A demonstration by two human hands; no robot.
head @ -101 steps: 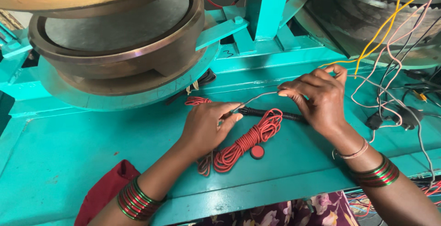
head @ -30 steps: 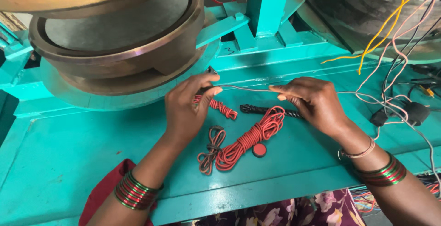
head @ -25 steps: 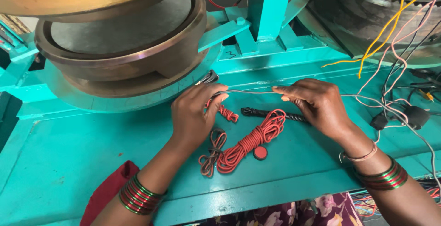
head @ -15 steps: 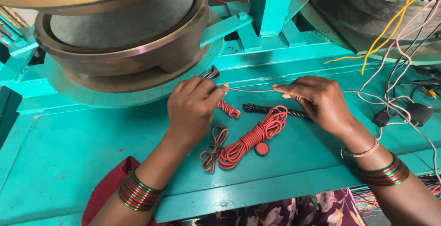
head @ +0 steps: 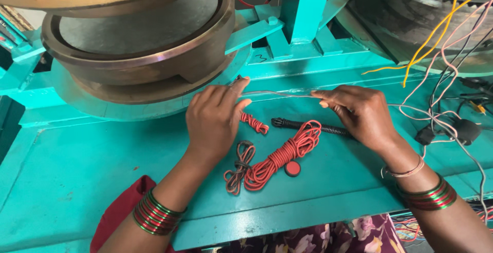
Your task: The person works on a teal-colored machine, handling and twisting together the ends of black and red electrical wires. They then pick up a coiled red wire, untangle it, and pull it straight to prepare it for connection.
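I pinch a thin grey wire (head: 280, 94) taut between my left hand (head: 215, 117) and right hand (head: 359, 111) above the teal bench (head: 77, 171), one red bundle (head: 280, 155) already coiled, this strand not yet wound.

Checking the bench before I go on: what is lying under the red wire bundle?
The red wire bundle lies on the teal bench top. Its upper loops lie over a black ribbed rod, and a red disc sits against it. What it covers cannot be seen.
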